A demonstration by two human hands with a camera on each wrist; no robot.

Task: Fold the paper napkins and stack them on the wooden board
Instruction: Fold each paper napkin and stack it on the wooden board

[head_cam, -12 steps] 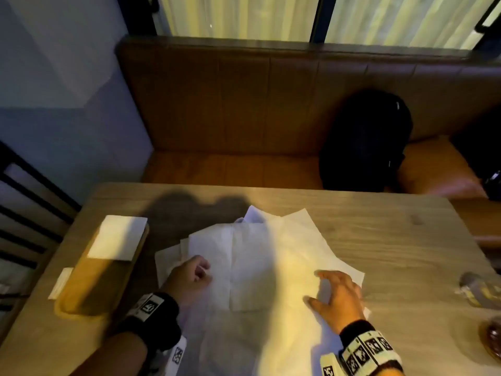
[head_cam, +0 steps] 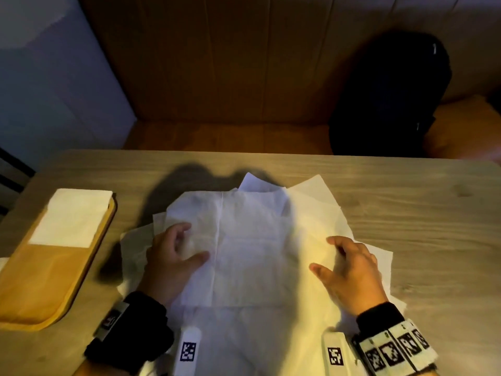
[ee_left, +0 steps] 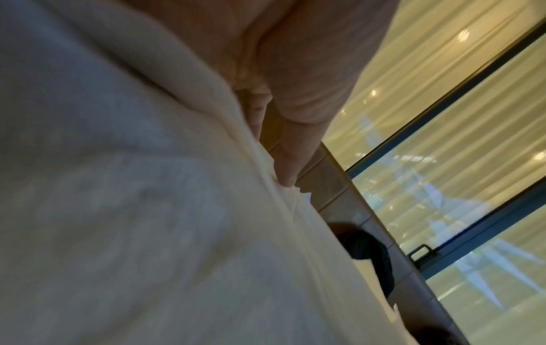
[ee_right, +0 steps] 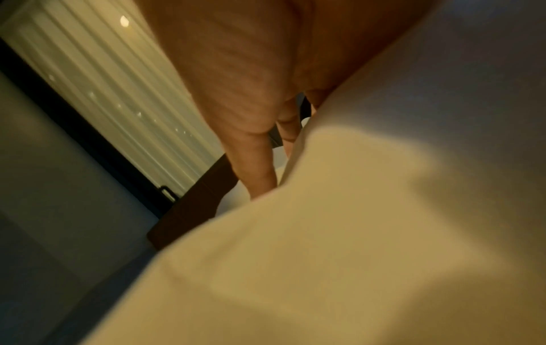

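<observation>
A loose pile of unfolded white paper napkins [head_cam: 252, 240] covers the middle of the table. My left hand [head_cam: 179, 248] rests on the pile's left part, thumb spread and fingers [ee_left: 283, 163] touching the paper [ee_left: 147, 210]. On the right part lies my right hand [head_cam: 336, 256], its spread fingers [ee_right: 257, 175] pressing the napkin [ee_right: 354, 233]. Neither hand grips anything. The wooden board [head_cam: 46, 283] lies at the left, with a folded white napkin [head_cam: 73, 215] on its far half.
The wood-grain table [head_cam: 406, 213] ends at a brown bench seat [head_cam: 230, 77] behind it. A black backpack [head_cam: 390, 96] sits on the bench at the right. A scrap of white paper [head_cam: 2, 263] shows left of the board.
My left hand's fingers, curled before, now lie spread over the napkin with the thumb out. The right hand stays flat on the pile. The head view has moved closer.
</observation>
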